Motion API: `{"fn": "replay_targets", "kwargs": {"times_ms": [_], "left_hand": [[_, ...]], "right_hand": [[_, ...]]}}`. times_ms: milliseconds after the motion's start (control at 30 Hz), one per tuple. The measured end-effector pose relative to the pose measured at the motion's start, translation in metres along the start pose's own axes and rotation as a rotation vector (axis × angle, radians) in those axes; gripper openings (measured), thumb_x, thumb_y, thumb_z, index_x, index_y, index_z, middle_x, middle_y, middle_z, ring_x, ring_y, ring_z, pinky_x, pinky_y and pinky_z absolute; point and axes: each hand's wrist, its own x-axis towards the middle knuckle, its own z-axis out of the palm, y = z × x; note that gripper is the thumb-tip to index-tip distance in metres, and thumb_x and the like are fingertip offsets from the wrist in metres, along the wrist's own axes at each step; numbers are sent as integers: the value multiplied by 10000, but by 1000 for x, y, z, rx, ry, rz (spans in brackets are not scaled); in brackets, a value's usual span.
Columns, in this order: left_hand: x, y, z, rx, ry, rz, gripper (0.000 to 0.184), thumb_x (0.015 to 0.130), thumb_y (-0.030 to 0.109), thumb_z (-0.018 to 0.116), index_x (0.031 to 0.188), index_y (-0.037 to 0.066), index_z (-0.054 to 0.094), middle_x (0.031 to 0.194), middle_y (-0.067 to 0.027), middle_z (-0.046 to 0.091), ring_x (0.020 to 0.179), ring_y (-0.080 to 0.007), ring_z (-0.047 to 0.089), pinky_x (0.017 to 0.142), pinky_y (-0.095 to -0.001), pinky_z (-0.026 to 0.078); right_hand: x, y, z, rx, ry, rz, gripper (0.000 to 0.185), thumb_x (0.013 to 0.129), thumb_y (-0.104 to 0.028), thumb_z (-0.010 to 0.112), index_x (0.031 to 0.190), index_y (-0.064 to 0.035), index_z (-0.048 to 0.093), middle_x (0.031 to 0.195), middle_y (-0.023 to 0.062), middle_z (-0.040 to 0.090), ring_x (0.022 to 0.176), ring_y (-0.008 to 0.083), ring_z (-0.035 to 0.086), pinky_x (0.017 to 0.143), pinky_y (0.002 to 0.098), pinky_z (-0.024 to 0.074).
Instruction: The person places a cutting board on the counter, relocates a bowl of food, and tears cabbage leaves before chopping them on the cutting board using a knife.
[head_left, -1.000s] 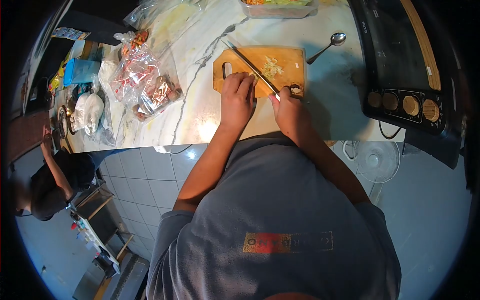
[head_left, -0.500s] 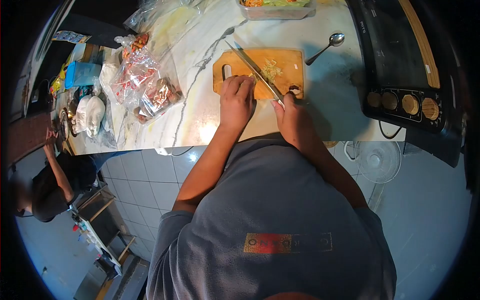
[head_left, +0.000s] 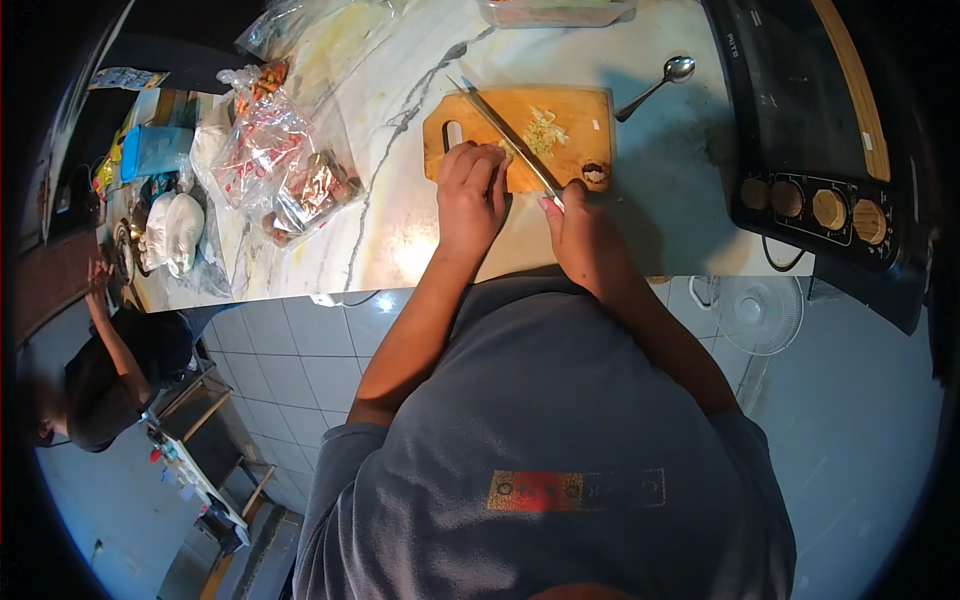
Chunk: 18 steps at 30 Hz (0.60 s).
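Note:
A wooden cutting board (head_left: 585, 130) lies on the marble counter, with pale chopped pieces (head_left: 543, 131) on its middle. My right hand (head_left: 585, 232) is closed round the handle of a long knife (head_left: 510, 134), whose blade slants up and left across the board. On the board's left part, my left hand (head_left: 470, 198) has its fingers curled together, pressing down a small pale piece (head_left: 505, 152) beside the blade. Most of that piece is hidden under the fingertips. A dark round mark (head_left: 595, 173) shows at the board's lower right.
A spoon (head_left: 655, 88) lies right of the board, before a black oven (head_left: 800, 130). Plastic bags of food (head_left: 285, 165) and a blue container (head_left: 157, 151) stand left. A clear tub (head_left: 560, 12) is at the back. Another person (head_left: 110, 370) is at far left; a fan (head_left: 760, 314) stands below.
The blade has shifted slightly against the board, and my left fingers remain beside it. The whole view has moved a little, with the tub now nearer the top edge.

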Motion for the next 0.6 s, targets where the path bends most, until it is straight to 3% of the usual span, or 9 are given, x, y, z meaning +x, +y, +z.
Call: {"fn": "replay_targets", "kwargs": {"times_ms": [300,600], "left_hand": [[-1,-2,0,-27,15,1,128,756,-25,696,867,8,640,901,-121,645,909,-318,594,789,-395,487],[-5,0,-6,53,-24,31,190,774,26,711,955,6,656,1000,-116,653,933,-314,595,829,-408,476]], "right_hand": [[16,1,5,-41,0,-25,366,945,-328,556,926,32,494,716,274,628,700,440,639,612,499,510],[8,12,-1,-127,50,-5,374,945,-354,546,942,17,501,707,267,628,701,438,643,616,509,512]]}}
